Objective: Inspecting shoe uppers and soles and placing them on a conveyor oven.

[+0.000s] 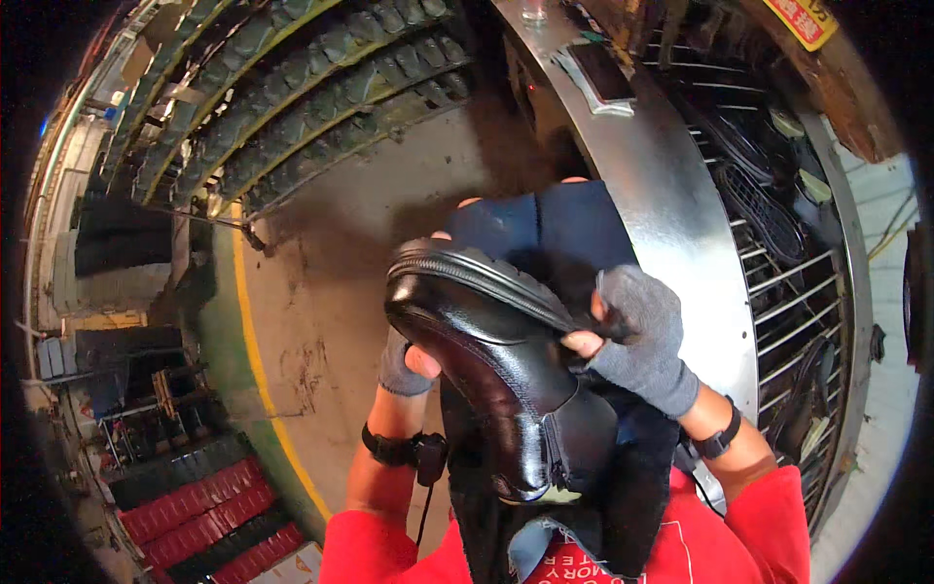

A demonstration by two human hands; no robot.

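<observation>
The shiny black shoe point(486, 365) is between the fingers of the left hand point(404, 368) and right hand point(642, 331). The left ones, mostly hidden, hold the toe point(413, 300). The right ones pinch the black sole's end.

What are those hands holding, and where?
A black shoe: the left hand grips its toe end; the right hand grasps the sole at the opposite end.
</observation>
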